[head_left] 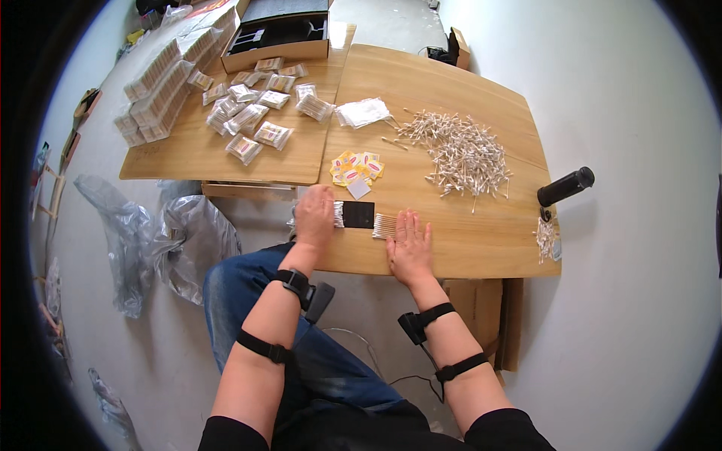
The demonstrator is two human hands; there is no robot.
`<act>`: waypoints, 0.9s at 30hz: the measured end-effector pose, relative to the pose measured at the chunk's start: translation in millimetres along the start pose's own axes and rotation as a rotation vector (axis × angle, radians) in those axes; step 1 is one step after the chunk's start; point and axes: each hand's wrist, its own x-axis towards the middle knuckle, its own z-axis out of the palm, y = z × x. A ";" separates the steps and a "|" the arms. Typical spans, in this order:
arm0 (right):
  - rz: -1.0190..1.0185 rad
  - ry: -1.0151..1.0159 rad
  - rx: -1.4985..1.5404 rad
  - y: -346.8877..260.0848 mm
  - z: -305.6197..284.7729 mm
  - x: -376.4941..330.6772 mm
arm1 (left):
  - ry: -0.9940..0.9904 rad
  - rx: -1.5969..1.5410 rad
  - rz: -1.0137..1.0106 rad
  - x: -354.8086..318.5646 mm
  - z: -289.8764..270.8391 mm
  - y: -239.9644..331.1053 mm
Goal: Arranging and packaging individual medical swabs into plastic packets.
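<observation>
My left hand (pixel 314 216) is at the table's near edge, its fingers curled down over a small bundle of cotton swabs (pixel 338 214). White swab tips show on its right side, and something pale peeks out on its left, too covered to make out. A flat black square (pixel 359 215) lies right beside that bundle. Farther right, my right hand (pixel 411 246) rests flat with fingers stretched out, its fingertips touching an even row of cotton swabs (pixel 384 225). Just beyond the black square is a loose heap of yellow and white printed cards (pixel 356 168).
A big pile of loose cotton swabs (pixel 468 154) covers the right of the table (pixel 451 248). White plastic sleeves (pixel 364 112) lie behind the cards. Filled swab packs (pixel 247 119), stacked packs (pixel 156 94) and a box (pixel 277 49) occupy the left. A black cylinder (pixel 565 186) stands at the right edge.
</observation>
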 end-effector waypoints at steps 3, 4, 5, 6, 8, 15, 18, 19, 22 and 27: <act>0.027 -0.048 0.007 -3.7 -1.7 2.9 | 0.216 0.304 0.076 -4.3 9.8 -40.9; 0.027 -0.053 0.005 -3.3 -1.5 2.7 | 0.214 0.302 0.072 -7.3 13.4 -49.9; 0.027 -0.057 -0.005 -3.2 -1.3 2.9 | 0.112 0.282 -0.011 -11.2 17.0 -58.6; 0.030 -0.063 -0.016 -5.3 -2.7 2.8 | 0.008 0.259 -0.093 -12.6 17.4 -60.8; 0.009 -0.084 -0.008 -9.9 -4.5 7.4 | -0.017 0.218 -0.109 -12.1 16.3 -66.7; -0.041 -0.081 0.027 -40.3 1.3 31.0 | -0.093 0.189 -0.100 -13.0 16.7 -63.3; -0.080 -0.073 0.045 -61.7 11.2 42.7 | -0.055 0.175 -0.102 -12.5 19.0 -60.0; -0.081 -0.074 0.046 -69.1 14.0 45.2 | -0.054 0.176 -0.103 -12.8 19.5 -59.3; -0.086 -0.023 0.058 -82.5 17.8 49.6 | -0.063 0.166 -0.132 -13.1 18.0 -60.2; -0.091 -0.047 0.076 -84.3 15.3 50.8 | -0.180 0.220 -0.164 -12.7 13.0 -66.4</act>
